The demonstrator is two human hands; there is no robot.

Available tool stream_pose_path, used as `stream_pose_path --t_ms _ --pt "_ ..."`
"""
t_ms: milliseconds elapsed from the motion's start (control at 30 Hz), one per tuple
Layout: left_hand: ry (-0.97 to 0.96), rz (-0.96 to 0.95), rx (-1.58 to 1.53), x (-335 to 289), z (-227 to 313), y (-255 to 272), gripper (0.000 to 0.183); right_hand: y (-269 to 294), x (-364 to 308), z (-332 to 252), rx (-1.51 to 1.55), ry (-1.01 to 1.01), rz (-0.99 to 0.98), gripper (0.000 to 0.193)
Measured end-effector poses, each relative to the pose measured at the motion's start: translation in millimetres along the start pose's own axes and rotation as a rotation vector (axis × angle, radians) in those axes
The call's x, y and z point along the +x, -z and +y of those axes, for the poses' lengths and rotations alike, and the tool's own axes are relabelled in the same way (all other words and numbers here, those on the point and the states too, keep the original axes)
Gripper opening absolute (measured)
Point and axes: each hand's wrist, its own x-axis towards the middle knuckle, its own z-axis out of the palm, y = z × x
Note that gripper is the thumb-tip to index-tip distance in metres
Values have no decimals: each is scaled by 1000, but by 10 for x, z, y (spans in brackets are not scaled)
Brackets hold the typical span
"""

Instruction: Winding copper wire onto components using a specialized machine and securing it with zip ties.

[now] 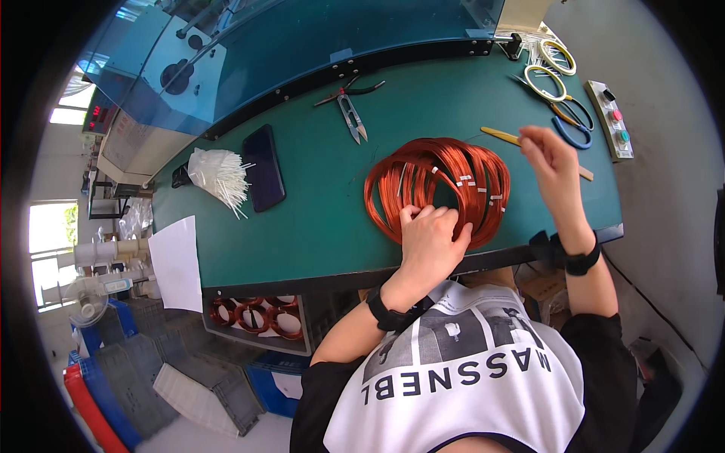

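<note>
A thick bundle of copper wire coils (pixel 483 200), bound in places with small white ties, stands on the green worktop close to its front edge. My left hand (pixel 434 232) grips the near side of the bundle, its fingers curled over the wire into the middle of the rings. To the right of the coils, my right hand (pixel 553 155) is raised with thumb and fingers drawn together in a pinch; whatever is between them is too small to make out. A yellow pointed stick (pixel 498 136) passes behind that hand. One thin wire strays from the top of the bundle.
Thread snips (pixel 351 117) and pliers lie beyond the coils. Scissors (pixel 555 87) lie at the far right, near a button box (pixel 610 121). A dark phone (pixel 264 170) and a bag of white ties (pixel 217 175) sit left. A crate (pixel 260 336) of coils stands below the table.
</note>
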Motion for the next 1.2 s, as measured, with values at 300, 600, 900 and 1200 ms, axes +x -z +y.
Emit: stream_pose_path --t_ms 300,600,900,1200 --pt "-60 7 -291 -88 -129 370 16 -637 -355 -449 975 -495 -142 27" --pt "343 -34 -790 -241 -189 728 20 -794 -215 -678 1293 -740 -560 35" --pt "327 -108 -878 -378 -385 796 22 -1004 -145 -1043 1261 -806 -578 27" --pt "304 -8 -1079 -415 -531 851 16 -1110 -150 -1157 1168 -866 -531 24"
